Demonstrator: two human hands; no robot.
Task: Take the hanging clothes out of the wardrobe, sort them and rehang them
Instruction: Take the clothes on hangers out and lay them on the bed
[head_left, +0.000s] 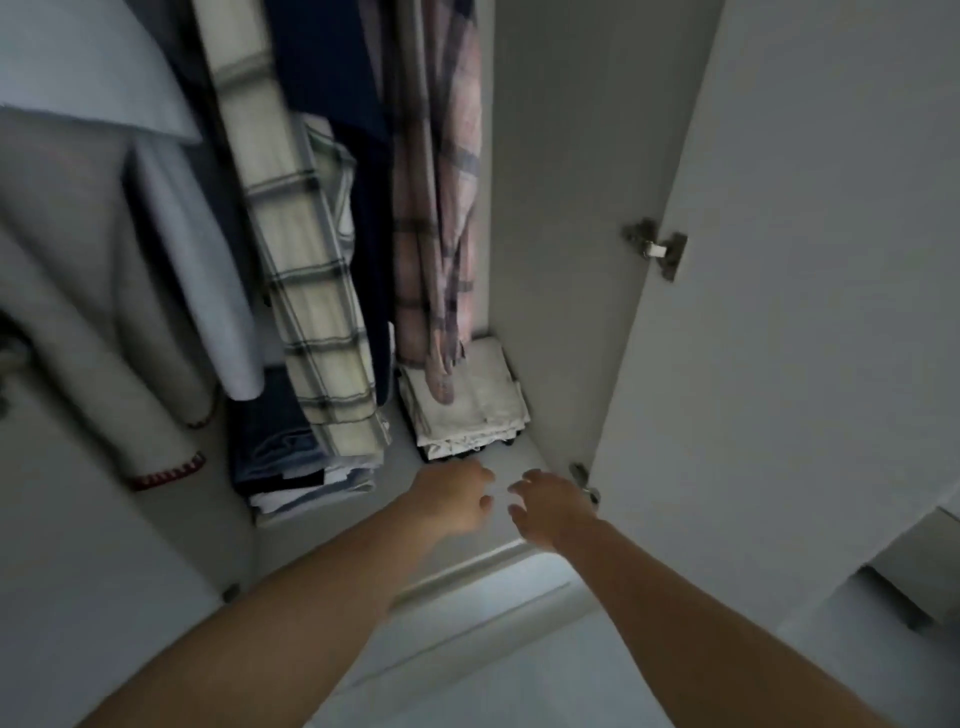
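- White wardrobe (561, 182) in dim light, its door (779, 260) swung wide on the right with two metal hinges (655, 248) on the inner edge; the whole view is soft with blur.
- Clothes hang in a tight row across the upper left, every piece running long and straight down toward the wardrobe floor (467, 499).
- Far right of the row, next to the side wall: a pink checked shirt (441, 171), its hem dangling onto a folded pile.
- Next to it on the left, a navy garment (332, 67), dark and plain.
- Then a cream plaid shirt (306, 270) with dark lines, its hem reaching lowest.
- Further left, a pale blue piece (192, 249), and a grey garment (78, 291) with red stitching at the cuff.
- On the floor inside: a cream folded pile (467, 410) on something dark at the right, and a stack of jeans (275, 457) and pale folded cloth at the left.
- Both bare arms reach in low, below the hems.
- Left hand (452, 499): fingers loosely curled, holding nothing, over the floor in front of the cream pile.
- Right hand (550, 509): fingers spread and bent, also holding nothing, just beside the left, not touching it.
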